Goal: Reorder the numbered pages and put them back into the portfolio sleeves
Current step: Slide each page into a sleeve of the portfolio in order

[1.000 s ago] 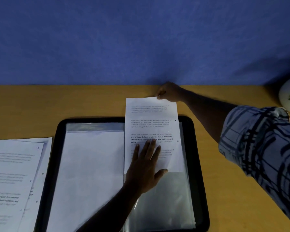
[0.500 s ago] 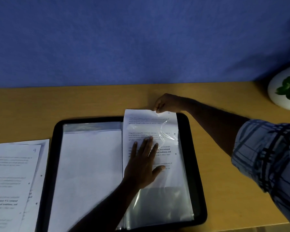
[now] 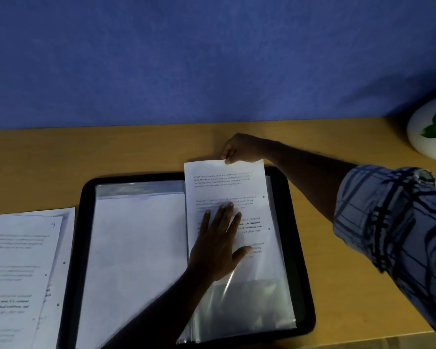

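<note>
Desk (image 3: 61,159), wooden, runs across the middle of the frame under a blue wall. Portfolio (image 3: 86,222), black-rimmed, lies open at lower centre; its left sleeve (image 3: 141,248) holds a sheet showing a blank face. Loose pages (image 3: 18,260) lie stacked at the lower left edge, beside the portfolio and outside it, the top one marked 9 (image 3: 53,224) in its corner.

Right sleeve (image 3: 247,306), clear plastic, is partly filled. Printed page (image 3: 227,185) sits in it, lower edge well short of the sleeve's bottom, top edge just above the portfolio's upper rim. Against a second ago, less of the page stands proud of that rim and its lower edge is nearer the sleeve's bottom: the page has slid inward.

Right hand (image 3: 239,149), upper centre, pinches the page's top edge between thumb and curled fingers. Left hand (image 3: 217,248) lies flat over the page, fingers straight and slightly spread, thumb out to the right.

Assessment: insertion of this page is under way but not finished, and a further push down appears needed to seat it. The stack at lower left is not yet filed, so the task looks far from complete
</note>
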Demonstrator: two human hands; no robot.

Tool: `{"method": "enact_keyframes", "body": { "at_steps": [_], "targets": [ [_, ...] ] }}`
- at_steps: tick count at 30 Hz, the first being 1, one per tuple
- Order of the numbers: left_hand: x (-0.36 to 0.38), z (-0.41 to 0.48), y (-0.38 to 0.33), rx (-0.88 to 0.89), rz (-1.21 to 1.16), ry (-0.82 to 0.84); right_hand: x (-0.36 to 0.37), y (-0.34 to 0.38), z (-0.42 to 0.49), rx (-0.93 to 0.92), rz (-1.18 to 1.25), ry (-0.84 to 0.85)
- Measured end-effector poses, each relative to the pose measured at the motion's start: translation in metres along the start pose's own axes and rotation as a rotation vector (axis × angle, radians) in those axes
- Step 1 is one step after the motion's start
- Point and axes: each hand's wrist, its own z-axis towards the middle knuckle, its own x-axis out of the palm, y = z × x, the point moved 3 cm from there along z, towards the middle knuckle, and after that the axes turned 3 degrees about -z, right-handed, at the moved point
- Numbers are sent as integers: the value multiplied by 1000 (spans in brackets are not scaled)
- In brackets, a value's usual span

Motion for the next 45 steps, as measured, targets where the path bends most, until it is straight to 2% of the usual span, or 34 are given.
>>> {"method": "enact_keyframes", "body": {
  "at_steps": [3,9,13,16,19,23,28,31,35,37,40,42,45],
  "targets": [
    [1,1,2,0,1,19,4,0,-8,0,3,58],
    [-1,-1,2,22,-16,-1,16,-1,-21,-17,-5,59],
    [-5,1,1,33,-5,11,24,4,-29,-30,-26,144],
    [-4,0,1,40,0,19,33,1,-32,38,-1,168],
    [-2,0,1,38,-18,28,41,2,-35,122,40,104],
    [-1,2,2,36,-24,35,37,15,-46,74,-95,169],
    [-2,3,2,31,-20,49,40,22,-54,141,-185,113],
    [-4,3,3,29,-14,55,32,21,-61,74,-189,143],
    [-10,0,7,39,3,27,20,0,-77,105,-154,-105],
    [-16,-3,11,37,15,2,24,-15,-89,181,-107,-263],
    [-27,-13,19,17,17,-60,41,-29,-117,333,95,-496],
    [-32,-24,27,-9,8,-106,66,-30,-141,469,196,-562],
    [-36,-40,38,-41,3,-125,109,-19,-177,646,269,-553]
  ]
}}
